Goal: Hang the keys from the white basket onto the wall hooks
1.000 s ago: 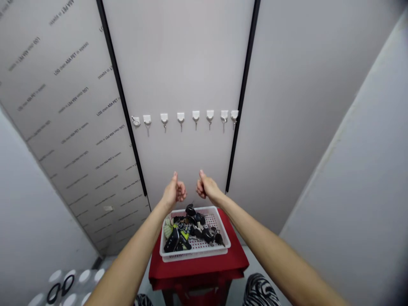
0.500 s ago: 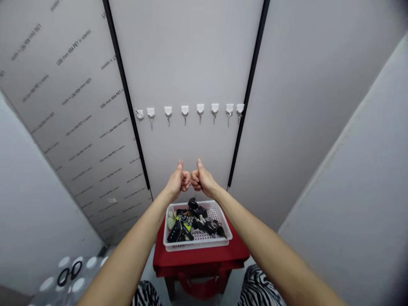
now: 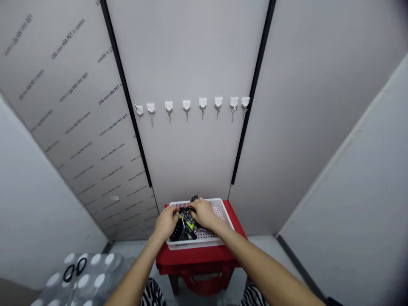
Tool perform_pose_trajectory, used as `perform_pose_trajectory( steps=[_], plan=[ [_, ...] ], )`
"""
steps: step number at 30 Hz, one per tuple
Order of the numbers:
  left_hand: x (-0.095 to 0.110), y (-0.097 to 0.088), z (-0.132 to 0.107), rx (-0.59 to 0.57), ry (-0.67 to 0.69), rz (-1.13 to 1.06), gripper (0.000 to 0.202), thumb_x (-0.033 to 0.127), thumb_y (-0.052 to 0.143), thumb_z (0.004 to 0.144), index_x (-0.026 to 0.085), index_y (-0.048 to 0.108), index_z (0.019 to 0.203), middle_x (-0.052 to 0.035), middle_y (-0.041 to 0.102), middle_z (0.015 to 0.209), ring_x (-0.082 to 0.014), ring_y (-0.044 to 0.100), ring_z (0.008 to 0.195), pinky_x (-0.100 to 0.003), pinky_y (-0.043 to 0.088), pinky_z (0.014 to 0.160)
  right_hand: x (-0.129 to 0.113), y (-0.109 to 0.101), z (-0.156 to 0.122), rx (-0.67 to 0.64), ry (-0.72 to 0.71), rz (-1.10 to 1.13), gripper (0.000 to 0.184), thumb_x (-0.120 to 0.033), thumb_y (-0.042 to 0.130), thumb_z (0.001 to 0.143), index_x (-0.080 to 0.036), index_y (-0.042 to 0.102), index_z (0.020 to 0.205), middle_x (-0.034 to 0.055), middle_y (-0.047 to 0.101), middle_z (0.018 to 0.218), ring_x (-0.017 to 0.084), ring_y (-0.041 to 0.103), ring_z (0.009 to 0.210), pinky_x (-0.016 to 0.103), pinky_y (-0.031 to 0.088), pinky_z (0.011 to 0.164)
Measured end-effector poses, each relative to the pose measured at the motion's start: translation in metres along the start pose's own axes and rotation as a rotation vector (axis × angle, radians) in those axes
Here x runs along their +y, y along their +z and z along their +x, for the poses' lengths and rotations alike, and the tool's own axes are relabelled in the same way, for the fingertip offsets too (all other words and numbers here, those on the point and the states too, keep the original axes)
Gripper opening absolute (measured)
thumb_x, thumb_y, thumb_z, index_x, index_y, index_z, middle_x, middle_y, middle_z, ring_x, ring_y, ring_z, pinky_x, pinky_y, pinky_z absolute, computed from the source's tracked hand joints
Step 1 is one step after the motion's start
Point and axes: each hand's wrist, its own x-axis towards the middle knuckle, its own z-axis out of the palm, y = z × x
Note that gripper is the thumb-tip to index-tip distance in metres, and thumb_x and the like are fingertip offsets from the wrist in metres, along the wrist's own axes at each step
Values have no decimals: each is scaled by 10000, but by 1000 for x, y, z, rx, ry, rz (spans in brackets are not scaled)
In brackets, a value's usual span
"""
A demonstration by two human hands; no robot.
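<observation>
A white plastic mesh basket [image 3: 197,243] sits on a red-covered small table [image 3: 199,256], and a heap of car keys and key fobs [image 3: 186,226] lies inside it. A yellow-and-black fob shows between my hands. My left hand [image 3: 166,222] rests on the left of the heap with curled fingers. My right hand [image 3: 202,213] lies over the heap's middle and back. Much of the heap is hidden under both hands, so I cannot tell whether either one grips a key. Several white adhesive wall hooks [image 3: 186,105] run in a row high above, all bare.
Pale wall panels with black vertical strips [image 3: 126,93] rise behind the table, and the left panel has printed film. A grey polka-dot item with black loops [image 3: 75,268] lies at lower left. Zebra-print trousers [image 3: 153,293] show below. A red bag [image 3: 204,284] hangs under the table.
Both hands have dropped from raised thumbs-up fists above the basket down onto the keys. The view has tilted so the table sits higher and farther away.
</observation>
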Motion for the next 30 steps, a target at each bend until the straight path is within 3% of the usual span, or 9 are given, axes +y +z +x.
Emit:
perform_pose_trajectory(
  steps=[3,8,11,13,16,20,24,30],
  plan=[
    [3,3,-3,22,17,-1,200,160,381,653,169,522,794,-41,544,833,-138,455,803,-238,319,709,6,5,-5,5,34,75,260,-172,346,680,-194,552,837,45,580,826,154,487,794,241,316,704],
    [10,6,-8,96,13,18,190,216,365,678,173,526,769,-35,537,832,-142,444,819,-249,314,728,15,11,-16,133,80,227,249,-149,339,668,-178,564,772,38,581,798,127,499,752,209,326,685],
    [14,12,-17,103,-5,86,234,321,442,625,189,514,804,-37,537,842,-174,447,828,-284,314,707,13,17,-25,158,51,298,218,-178,365,661,-178,567,743,30,581,758,122,497,719,207,331,664],
    [15,17,-21,93,-5,104,294,298,495,573,199,496,850,-35,540,861,-187,448,845,-302,303,713,11,21,-30,155,57,333,205,-194,379,656,-182,565,739,21,582,712,116,496,659,203,336,622],
    [15,21,-23,122,-23,-4,316,207,486,556,189,473,872,-25,544,853,-158,465,813,-282,307,716,9,25,-34,162,74,365,192,-216,394,653,-186,564,736,10,575,646,105,480,579,198,326,565],
    [21,18,-20,133,-57,-287,288,201,462,559,164,459,845,-10,542,766,-115,476,689,-223,351,631,3,22,-36,193,53,451,231,-272,371,684,-160,560,611,8,543,555,99,447,532,196,298,520],
    [33,14,-22,101,0,-443,282,209,468,558,159,463,835,-6,536,745,-103,460,635,-212,364,590,-7,20,-35,113,86,786,411,-383,268,730,-134,509,510,5,480,472,81,394,447,194,268,446],
    [44,16,-32,72,167,-445,259,164,471,558,185,504,814,-16,530,795,-121,463,704,-242,370,642,-9,22,-29,71,373,1415,393,-475,329,671,-132,509,601,0,466,487,79,406,442,188,277,411]
  ],
)
